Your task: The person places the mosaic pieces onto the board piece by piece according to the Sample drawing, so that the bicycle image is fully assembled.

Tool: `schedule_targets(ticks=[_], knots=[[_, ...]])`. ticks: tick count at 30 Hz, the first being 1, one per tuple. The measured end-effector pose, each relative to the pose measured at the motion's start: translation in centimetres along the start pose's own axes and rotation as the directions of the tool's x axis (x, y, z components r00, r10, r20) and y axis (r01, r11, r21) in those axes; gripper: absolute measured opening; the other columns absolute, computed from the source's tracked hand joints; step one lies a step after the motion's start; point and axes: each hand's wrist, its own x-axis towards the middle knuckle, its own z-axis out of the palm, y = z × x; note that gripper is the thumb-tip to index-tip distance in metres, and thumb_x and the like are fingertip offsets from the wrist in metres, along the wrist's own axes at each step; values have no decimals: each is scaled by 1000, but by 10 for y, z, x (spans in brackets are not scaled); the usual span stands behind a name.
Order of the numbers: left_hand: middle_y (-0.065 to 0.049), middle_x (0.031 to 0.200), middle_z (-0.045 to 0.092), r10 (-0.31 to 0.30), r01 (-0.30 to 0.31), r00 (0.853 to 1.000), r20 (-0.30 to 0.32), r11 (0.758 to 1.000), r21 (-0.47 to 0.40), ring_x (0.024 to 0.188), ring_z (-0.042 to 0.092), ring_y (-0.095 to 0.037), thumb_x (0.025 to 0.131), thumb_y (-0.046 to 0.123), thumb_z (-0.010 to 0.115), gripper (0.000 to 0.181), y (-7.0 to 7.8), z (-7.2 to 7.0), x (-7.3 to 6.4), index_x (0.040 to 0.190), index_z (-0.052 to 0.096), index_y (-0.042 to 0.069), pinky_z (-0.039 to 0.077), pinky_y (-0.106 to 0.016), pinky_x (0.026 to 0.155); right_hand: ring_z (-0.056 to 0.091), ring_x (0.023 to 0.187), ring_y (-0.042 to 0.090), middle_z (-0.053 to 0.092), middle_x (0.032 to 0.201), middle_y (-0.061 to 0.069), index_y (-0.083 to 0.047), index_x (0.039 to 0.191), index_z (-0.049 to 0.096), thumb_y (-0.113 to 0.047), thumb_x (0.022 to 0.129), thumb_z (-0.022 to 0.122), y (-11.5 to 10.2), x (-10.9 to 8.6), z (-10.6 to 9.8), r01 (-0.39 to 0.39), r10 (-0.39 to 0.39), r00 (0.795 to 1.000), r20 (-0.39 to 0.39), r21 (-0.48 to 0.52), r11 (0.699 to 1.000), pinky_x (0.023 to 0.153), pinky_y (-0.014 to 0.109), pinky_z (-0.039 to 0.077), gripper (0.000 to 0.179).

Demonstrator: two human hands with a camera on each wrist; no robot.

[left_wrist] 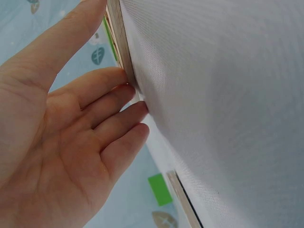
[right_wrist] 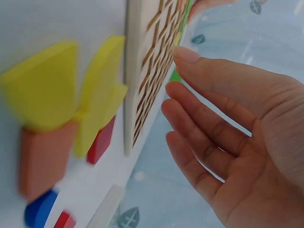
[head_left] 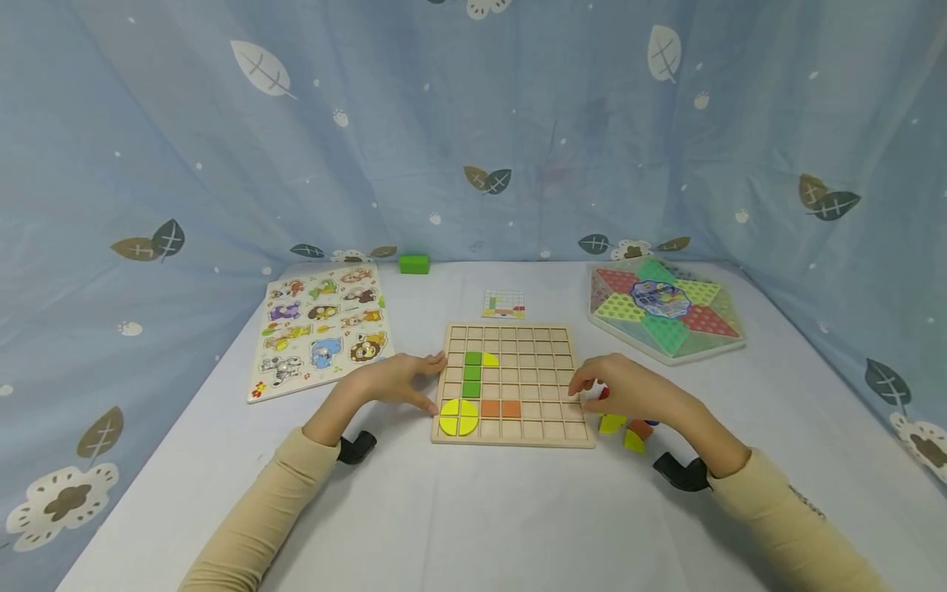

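One grid board [head_left: 542,376] lies before me, three green squares [head_left: 472,372] in a column toward its left side, one yellow quarter-piece [head_left: 491,359] beside the farthest. Four more yellow quarters [head_left: 451,424] make a disc in its near left corner, and two orange squares [head_left: 491,409] sit right of that. Right of the board lie loose pieces: one orange [right_wrist: 47,159], one blue [right_wrist: 40,209], two red [right_wrist: 101,141], at least two yellow [right_wrist: 40,88]. Behind it are one card [head_left: 504,303] and, farther left, one green block [head_left: 414,264]; one animal puzzle [head_left: 320,329] is left of it, one star-patterned game board [head_left: 662,308] beyond its right side. My left hand [head_left: 395,380], thumb and fingers spread wide, touches its left edge. My right hand [head_left: 629,386] is at its right edge, loosely curved, thumb and fingertips slightly parted; whether it touches the board I cannot tell
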Motion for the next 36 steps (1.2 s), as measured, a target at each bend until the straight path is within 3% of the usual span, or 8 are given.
schedule_targets(ticks=[12, 23, 30, 36], knots=[[-11, 157, 21, -7, 7, 1000, 5, 1000, -4, 143, 20, -28, 81, 41, 75, 91, -1, 0, 0, 151, 29, 5, 21, -45, 114, 60, 87, 19, 66, 96, -2, -9, 100, 71, -6, 80, 76, 9, -40, -4, -156, 156, 988, 4, -10, 988, 74, 35, 55, 21], [-11, 156, 22, -5, 5, 1000, 1, 1000, 8, 143, 21, -28, 81, 41, 74, 90, -1, 0, -1, 150, 30, 5, 22, -46, 114, 60, 79, 14, 66, 87, -11, -14, 92, 72, -14, 77, 82, 19, -64, 1, -143, 140, 988, -64, -31, 989, 69, 29, 55, 19], [-11, 156, 22, -12, 12, 1000, 1, 1000, -1, 143, 21, -28, 81, 41, 75, 90, 0, 0, -1, 151, 29, 6, 22, -45, 114, 58, 74, 12, 64, 81, -10, -12, 88, 71, -16, 77, 82, 19, -70, 4, -181, 174, 979, -109, -53, 982, 65, 28, 55, 16], [-11, 156, 22, -9, 9, 1000, -3, 1000, 1, 143, 21, -28, 81, 41, 75, 90, 0, 1, -1, 150, 30, 5, 22, -45, 114, 56, 73, 12, 63, 80, -12, -15, 86, 71, -12, 76, 81, 21, -73, 7, -163, 155, 981, -119, -55, 985, 63, 26, 53, 15]])
